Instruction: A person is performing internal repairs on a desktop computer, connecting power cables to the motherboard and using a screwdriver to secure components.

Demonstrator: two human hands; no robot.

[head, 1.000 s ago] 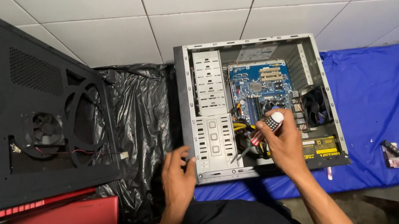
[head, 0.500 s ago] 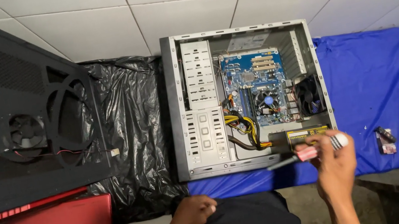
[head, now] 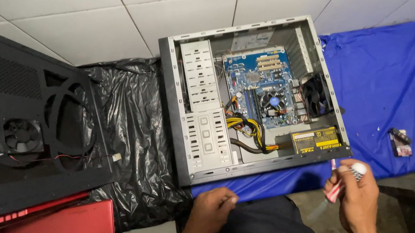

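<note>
Head view — right hand (head: 359, 199) around screwdriver (head: 340, 183)

The screwdriver (head: 344, 180), red-and-white striped on its handle with a pale rounded cap, sits gripped in the right hand (head: 360, 200) just below the open computer case's (head: 262, 166) lower right corner (its shaft is mostly hidden), tilted, clear of the case.

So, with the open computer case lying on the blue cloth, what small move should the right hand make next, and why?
Probably bring the right hand, holding a red-and-white striped tool, back over the open grey metal computer case. It sits outside the case's near edge, and the left hand rests empty.
</note>
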